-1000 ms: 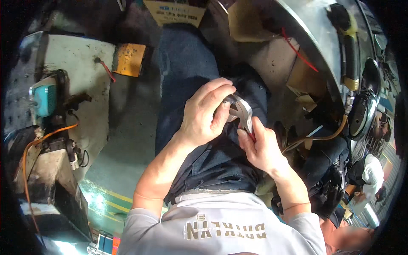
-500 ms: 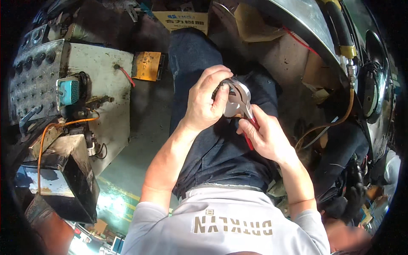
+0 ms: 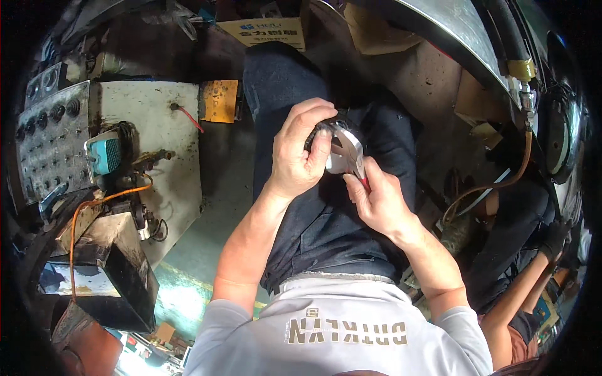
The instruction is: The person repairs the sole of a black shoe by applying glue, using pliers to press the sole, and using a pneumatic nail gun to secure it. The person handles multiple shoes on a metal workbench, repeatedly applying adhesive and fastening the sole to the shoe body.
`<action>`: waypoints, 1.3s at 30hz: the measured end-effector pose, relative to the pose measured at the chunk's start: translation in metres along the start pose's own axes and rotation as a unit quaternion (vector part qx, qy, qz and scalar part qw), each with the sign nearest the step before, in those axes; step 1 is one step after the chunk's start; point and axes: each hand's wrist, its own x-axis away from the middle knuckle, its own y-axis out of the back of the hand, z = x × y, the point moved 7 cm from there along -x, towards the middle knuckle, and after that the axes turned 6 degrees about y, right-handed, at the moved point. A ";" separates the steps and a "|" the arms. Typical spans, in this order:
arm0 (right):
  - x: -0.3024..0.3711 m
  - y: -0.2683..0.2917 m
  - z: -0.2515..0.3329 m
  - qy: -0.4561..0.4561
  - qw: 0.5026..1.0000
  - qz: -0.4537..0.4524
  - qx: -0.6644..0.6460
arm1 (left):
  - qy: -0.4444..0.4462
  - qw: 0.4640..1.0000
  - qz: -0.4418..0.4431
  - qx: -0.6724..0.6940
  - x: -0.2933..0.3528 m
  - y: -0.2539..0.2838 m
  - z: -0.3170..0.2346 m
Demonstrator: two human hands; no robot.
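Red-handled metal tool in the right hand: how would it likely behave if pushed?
The red-handled metal tool is probably stiff, since its bright metal looks solid. That metal also suggests some heft for its size. Its wide, curved shape would likely make it slide or pivot rather than roll.

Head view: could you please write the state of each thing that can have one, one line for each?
Left hand, closed around the dark part.
Right hand, closed on the pliers' red handle.
Pliers, held, head at the dark part; jaw opening hard to tell.
Dark part, held, partly hidden.
Orange cable, draped, hanging down.
Brown hose, joined to a metal fitting, bent.
Pale cabinet, stained.
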 end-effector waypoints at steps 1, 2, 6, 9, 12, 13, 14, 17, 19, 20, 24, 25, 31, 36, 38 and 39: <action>0.000 0.000 0.000 -0.010 1.000 0.003 -0.003 | 0.006 1.000 -0.002 0.003 0.000 0.000 0.000; 0.000 0.000 0.001 0.001 1.000 0.001 0.001 | 0.012 1.000 -0.004 0.006 0.001 0.001 0.000; 0.000 -0.001 0.000 0.015 1.000 -0.004 0.005 | 0.032 0.999 0.003 -0.002 0.002 0.002 0.001; -0.001 -0.001 0.004 0.030 0.999 -0.017 0.007 | 0.071 0.997 0.006 0.033 0.009 -0.001 0.011; 0.000 -0.001 0.003 0.046 0.998 -0.027 0.014 | 0.069 0.996 0.022 0.048 0.009 -0.003 0.012; 0.001 -0.001 0.002 0.048 0.998 -0.028 0.016 | 0.069 0.996 0.032 0.054 0.009 -0.003 0.011; 0.002 -0.001 0.002 0.040 0.999 -0.025 0.007 | 0.070 0.995 0.042 0.060 0.009 -0.003 0.011; 0.010 -0.001 0.005 0.007 1.000 0.001 -0.018 | 0.073 0.990 0.073 0.094 0.013 -0.004 0.015; 0.023 -0.002 0.003 -0.027 0.998 0.040 -0.031 | 0.051 0.992 0.083 0.086 0.017 -0.005 0.012; 0.025 0.002 0.006 -0.011 0.999 0.034 -0.007 | 0.040 0.992 0.089 0.082 0.018 -0.005 0.009; 0.030 0.001 0.009 0.010 0.998 0.025 0.061 | 0.022 0.991 0.115 0.072 0.020 -0.004 0.007; 0.028 -0.002 0.011 0.010 0.997 0.026 0.072 | 0.029 0.989 0.128 0.063 0.019 -0.003 0.008; 0.025 -0.010 0.013 0.021 0.992 0.006 0.124 | 0.113 0.966 0.175 0.155 0.020 0.000 -0.003; 0.028 -0.017 0.012 -0.007 0.991 -0.008 0.132 | 0.226 0.961 -0.031 0.154 0.019 -0.006 0.004; 0.028 -0.016 0.010 -0.035 0.992 -0.008 0.118 | 0.224 0.963 -0.024 0.148 0.019 -0.007 -0.001; 0.028 -0.015 0.013 -0.032 0.995 -0.017 0.091 | 0.220 0.964 -0.020 0.148 0.017 -0.008 -0.004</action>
